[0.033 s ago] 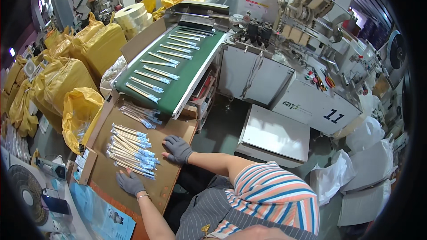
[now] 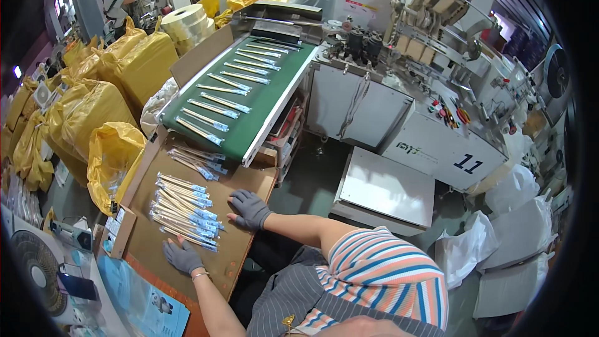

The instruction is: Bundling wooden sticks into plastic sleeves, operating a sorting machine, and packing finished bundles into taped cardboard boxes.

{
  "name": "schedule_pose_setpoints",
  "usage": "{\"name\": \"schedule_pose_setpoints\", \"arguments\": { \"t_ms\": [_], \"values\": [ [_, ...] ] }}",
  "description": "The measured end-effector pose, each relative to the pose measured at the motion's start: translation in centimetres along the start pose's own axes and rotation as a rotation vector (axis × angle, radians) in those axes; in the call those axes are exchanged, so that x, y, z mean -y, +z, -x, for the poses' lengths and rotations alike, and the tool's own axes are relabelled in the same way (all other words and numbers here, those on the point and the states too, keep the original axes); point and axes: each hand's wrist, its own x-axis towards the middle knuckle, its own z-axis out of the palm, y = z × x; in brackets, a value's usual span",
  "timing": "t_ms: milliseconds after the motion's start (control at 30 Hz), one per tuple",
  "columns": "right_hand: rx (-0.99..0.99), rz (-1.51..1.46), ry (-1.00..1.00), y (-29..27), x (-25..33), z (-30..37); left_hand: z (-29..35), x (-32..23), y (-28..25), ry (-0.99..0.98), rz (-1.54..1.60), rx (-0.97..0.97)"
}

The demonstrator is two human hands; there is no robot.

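A: What is taking up the most room?
B: The green conveyor belt [image 2: 274,90], which is sloping toward the person and carrying a slanted row of packets [image 2: 219,105]. Its lower end is overhanging the brown board [image 2: 215,265].
A: Anything beside that?
B: An open yellow bag [image 2: 100,178] is slumping past the board's left edge.
A: And the wrapped sticks?
B: The main pile [image 2: 187,213] is lying mid-board, blue ends pointing right. A smaller heap [image 2: 198,161] is sitting just below the belt's end.
A: What could be going wrong there?
B: Packets dropping off the belt could be landing crosswise on that heap, since it is lying so close; they could tangle or slide.
A: The hands?
B: Both are resting open and gripping nothing: the right hand [image 2: 251,210] just beside the blue ends, the left hand [image 2: 183,258] at the pile's near side. I'm not able to tell whether its fingers are touching; a careless sideways push could be skewing the uneven ends further.
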Motion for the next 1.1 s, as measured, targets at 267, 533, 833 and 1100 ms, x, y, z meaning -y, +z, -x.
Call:
{"name": "schedule_pose_setpoints", "arguments": {
  "t_ms": [267, 533, 833, 1100],
  "values": [
    [0.024, -0.023, 0.014, -0.3, 0.0, 0.0, 0.1, 0.1, 0.2, -0.013, 0.034, 0.018],
    [0.005, -0.022, -0.002, 0.2, 0.1, 0.1, 0.3, 0.2, -0.3, -0.018, 0.027, 0.010],
    [0.030, 0.032, 0.027, -0.4, -0.2, -0.3, 0.1, -0.4, 0.2, 0.036, 0.068, -0.079],
    [0.019, -0.008, 0.001, -0.4, 0.1, -0.3, 0.4, -0.8, -0.5, 0.067, 0.003, -0.038]
  ]
}}
